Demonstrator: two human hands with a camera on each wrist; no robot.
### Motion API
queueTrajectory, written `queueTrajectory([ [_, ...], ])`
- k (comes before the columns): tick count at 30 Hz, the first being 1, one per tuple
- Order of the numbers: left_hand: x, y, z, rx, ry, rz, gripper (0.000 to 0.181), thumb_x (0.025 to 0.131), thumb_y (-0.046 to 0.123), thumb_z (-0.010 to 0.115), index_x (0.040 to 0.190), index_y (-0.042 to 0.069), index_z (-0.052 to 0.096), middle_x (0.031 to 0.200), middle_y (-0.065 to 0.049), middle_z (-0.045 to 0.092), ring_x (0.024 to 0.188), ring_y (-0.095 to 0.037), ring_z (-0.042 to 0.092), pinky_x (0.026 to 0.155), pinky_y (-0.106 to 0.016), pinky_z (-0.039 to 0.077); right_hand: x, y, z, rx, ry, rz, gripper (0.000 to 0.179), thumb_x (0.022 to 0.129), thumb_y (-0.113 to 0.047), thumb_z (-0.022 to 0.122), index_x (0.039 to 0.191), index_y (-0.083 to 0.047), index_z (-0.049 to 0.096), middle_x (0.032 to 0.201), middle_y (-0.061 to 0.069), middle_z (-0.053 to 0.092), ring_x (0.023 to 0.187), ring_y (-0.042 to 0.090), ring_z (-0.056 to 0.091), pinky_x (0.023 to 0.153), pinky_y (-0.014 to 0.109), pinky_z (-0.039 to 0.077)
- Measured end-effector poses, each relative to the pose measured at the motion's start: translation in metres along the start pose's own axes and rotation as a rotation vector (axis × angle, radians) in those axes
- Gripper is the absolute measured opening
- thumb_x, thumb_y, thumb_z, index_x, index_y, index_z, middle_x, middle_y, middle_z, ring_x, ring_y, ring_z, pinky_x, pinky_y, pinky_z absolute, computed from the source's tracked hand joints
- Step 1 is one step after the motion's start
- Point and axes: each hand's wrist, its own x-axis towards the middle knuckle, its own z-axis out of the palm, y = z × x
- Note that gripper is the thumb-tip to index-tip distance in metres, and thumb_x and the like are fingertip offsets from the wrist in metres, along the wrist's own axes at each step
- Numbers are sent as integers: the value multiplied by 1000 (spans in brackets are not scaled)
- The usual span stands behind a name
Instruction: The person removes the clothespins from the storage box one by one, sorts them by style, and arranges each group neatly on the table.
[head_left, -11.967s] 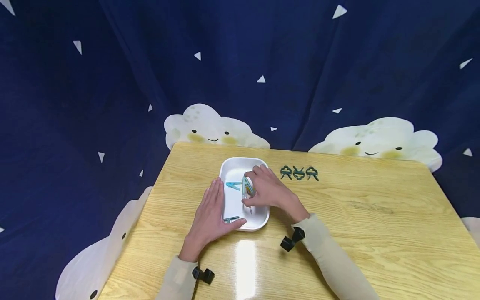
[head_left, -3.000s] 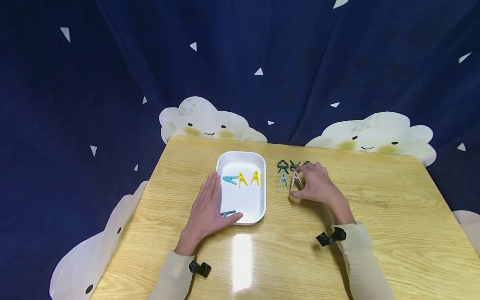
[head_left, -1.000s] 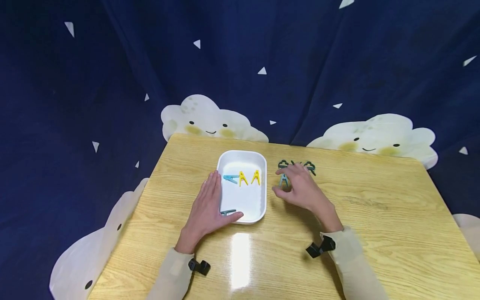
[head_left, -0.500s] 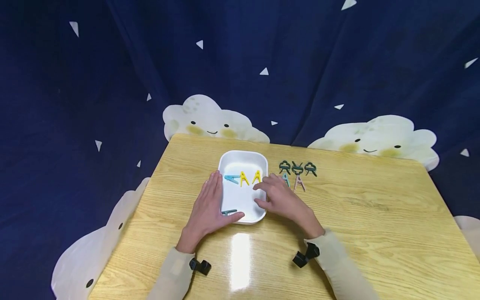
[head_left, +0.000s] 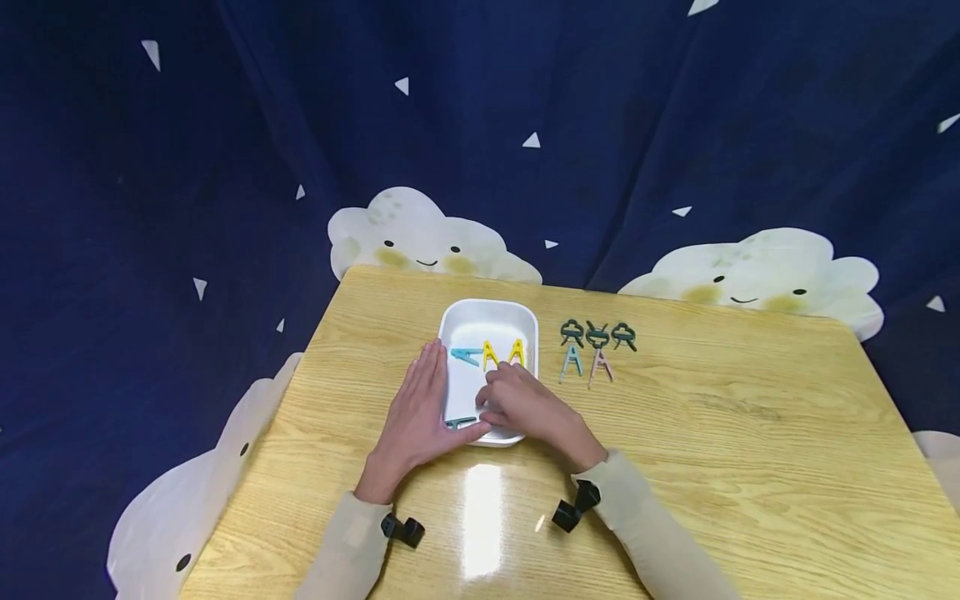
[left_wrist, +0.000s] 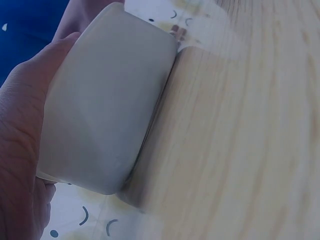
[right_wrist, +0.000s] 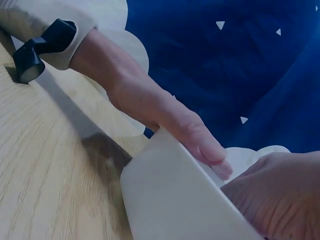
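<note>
My left hand [head_left: 418,408] lies along the left wall of a white plastic tray [head_left: 487,307], fingers straight, thumb at the front rim. Inside the tray is my right hand [head_left: 525,406], its fingers bent over the near part with a gap between thumb and fingertips. A dark green clothespin [head_left: 460,423] sits at the front left, close to that thumb. Farther back lie a light blue clothespin [head_left: 467,356] and two yellow ones, one yellow clothespin [head_left: 490,353] in the middle and another yellow clothespin [head_left: 517,351] to its right. The left wrist view shows the tray's outer wall [left_wrist: 107,105].
Right of the tray, three dark green cloud-shaped clips [head_left: 597,336] form a row on the wooden table [head_left: 712,433]. In front of them lie a light blue clothespin [head_left: 572,363] and a pink clothespin [head_left: 601,367]. A dark blue curtain [head_left: 450,125] hangs behind the table.
The pink clothespin was set down beside the light blue one on the table. My right hand has since moved left into the tray, toward the dark green clothespin. The left hand stays put.
</note>
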Motion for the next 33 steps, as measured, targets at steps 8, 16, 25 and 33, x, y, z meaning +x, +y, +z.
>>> queueTrajectory([
  [8,0,1,-1,-19,-5,3,137,78,92,55,166,-1,5,175,-11,-3,162,-30,7,132,-43,10,11,-7,9,-18,-18,-44,12,81,-29,85,85,-17,85,78,-6,68,76,16,58,69,30,47],
  [16,0,3,-2,-12,-12,2,137,78,91,56,166,-2,6,175,-15,1,162,-29,6,132,-43,10,11,-5,7,-90,54,94,9,79,-14,77,71,-17,75,73,-6,59,74,17,51,70,32,45],
  [25,0,2,-2,-8,-17,-13,139,77,90,58,166,-2,4,175,-17,5,162,-25,2,132,-40,9,11,3,6,-139,38,203,28,87,-22,77,63,-17,63,71,-4,56,73,20,47,70,34,41],
  [33,0,2,-3,4,-6,1,138,77,92,55,166,-2,7,175,-14,1,162,-31,7,132,-42,10,6,3,-5,-6,-45,163,26,84,-35,85,96,-14,76,94,-1,69,89,20,54,88,38,49],
])
